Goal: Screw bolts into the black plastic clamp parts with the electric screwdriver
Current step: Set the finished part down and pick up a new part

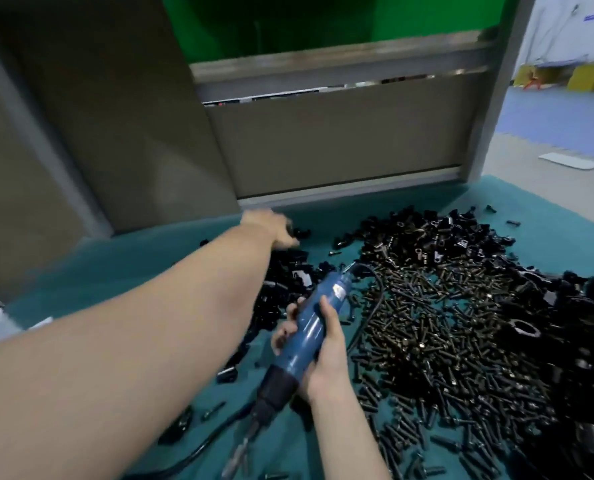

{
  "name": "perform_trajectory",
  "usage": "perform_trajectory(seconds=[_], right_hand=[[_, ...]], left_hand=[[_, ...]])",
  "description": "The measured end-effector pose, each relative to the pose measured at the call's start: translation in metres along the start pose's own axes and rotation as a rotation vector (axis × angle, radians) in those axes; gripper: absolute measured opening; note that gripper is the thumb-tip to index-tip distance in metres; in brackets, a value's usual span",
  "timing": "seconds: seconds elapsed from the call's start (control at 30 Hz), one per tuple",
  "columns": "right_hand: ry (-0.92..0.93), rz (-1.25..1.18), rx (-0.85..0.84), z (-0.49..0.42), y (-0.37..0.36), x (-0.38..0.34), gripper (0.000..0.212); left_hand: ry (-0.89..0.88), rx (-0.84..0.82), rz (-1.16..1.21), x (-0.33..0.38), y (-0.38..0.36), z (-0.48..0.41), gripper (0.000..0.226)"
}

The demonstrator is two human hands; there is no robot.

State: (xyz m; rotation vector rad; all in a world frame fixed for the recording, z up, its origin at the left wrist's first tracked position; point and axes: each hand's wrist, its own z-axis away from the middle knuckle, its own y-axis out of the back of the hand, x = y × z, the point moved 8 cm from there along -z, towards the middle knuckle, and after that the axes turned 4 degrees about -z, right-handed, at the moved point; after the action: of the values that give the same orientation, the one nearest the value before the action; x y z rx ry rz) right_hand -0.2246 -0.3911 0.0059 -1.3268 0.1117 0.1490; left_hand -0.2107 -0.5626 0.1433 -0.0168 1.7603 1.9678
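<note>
Teal mat (115, 261), head view: loose bolts (427, 341) heaped at right, black clamp parts (444, 230) piled beyond them. My right hand (326, 358) grips the blue electric screwdriver (316, 327), bit toward me, its black cable (375, 299) crossing the bolts. My left hand (271, 226) reaches to the far clamp parts, blurred, grip not discernible. Grey panel (323, 143) behind

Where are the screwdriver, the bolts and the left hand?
screwdriver (310, 336): head view, blue body.
bolts (427, 341): head view, middle of pile.
left hand (270, 227): head view, back of hand.
</note>
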Motion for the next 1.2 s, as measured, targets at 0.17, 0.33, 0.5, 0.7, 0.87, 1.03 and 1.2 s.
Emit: perform_trajectory(seconds=[0.17,0.33,0.5,0.7,0.87,1.03,1.2], right_hand=[[-0.012,0.032,-0.049,0.001,-0.007,0.003,0.029],[-0.020,0.064,-0.059,0.007,-0.009,0.004,0.032],[-0.015,0.080,-0.057,0.008,-0.011,0.003,0.033],[0.017,0.167,-0.010,0.009,-0.011,0.004,0.035],[0.161,0.527,0.267,0.013,0.003,-0.009,0.057],[0.301,1.013,0.353,0.007,-0.018,-0.002,0.080],[0.362,1.821,0.505,-0.005,-0.062,0.000,0.079]], left_hand=[[-0.227,0.002,0.076,0.005,-0.050,0.022,0.062],[-0.244,0.224,0.100,0.020,-0.050,0.032,0.037],[-0.109,0.363,0.520,-0.007,-0.038,0.046,0.017],[0.002,0.384,1.049,-0.054,-0.030,0.071,0.018],[0.215,0.308,1.639,-0.086,-0.060,0.136,0.026],[0.292,0.163,2.249,-0.090,-0.102,0.205,0.028],[0.363,0.111,2.342,-0.082,-0.127,0.243,0.028]])
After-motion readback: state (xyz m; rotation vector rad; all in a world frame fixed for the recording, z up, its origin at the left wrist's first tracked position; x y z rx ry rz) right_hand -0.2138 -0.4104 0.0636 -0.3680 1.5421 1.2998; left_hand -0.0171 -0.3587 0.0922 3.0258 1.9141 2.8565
